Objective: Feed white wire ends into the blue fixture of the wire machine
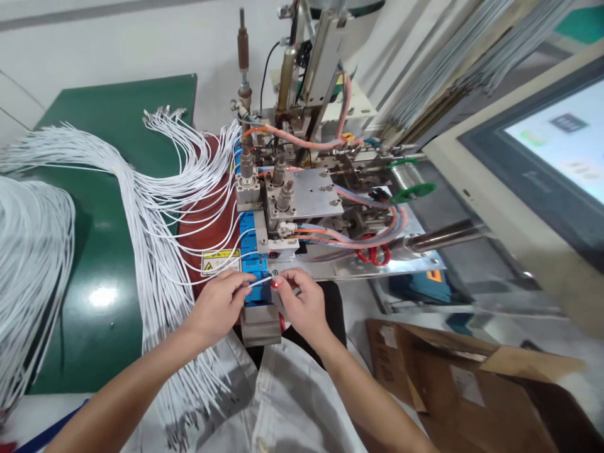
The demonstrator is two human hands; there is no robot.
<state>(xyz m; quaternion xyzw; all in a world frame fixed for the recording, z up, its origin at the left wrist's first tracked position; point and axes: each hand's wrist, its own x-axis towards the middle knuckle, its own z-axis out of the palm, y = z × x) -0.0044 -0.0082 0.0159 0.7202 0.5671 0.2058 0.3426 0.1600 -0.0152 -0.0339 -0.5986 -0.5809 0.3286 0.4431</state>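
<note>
White cable [259,282], pinched by the left hand [219,303] and right hand [302,301], is best held straight over the blue blocks [251,267].

I've got left hand [225,301] and right hand [302,302] pinching one white cable [259,282] by blue fixture blocks [253,255], cable bundle [134,220] across green table [104,327], wire spool [406,178] farther right

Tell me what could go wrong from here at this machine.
The left hand and right hand pinch a thin white cable by the fingertips, so it might slip. Both sit close to the machine, so fingers could get nipped if it moves. The left forearm crosses the white bundle, which might snag.
</note>
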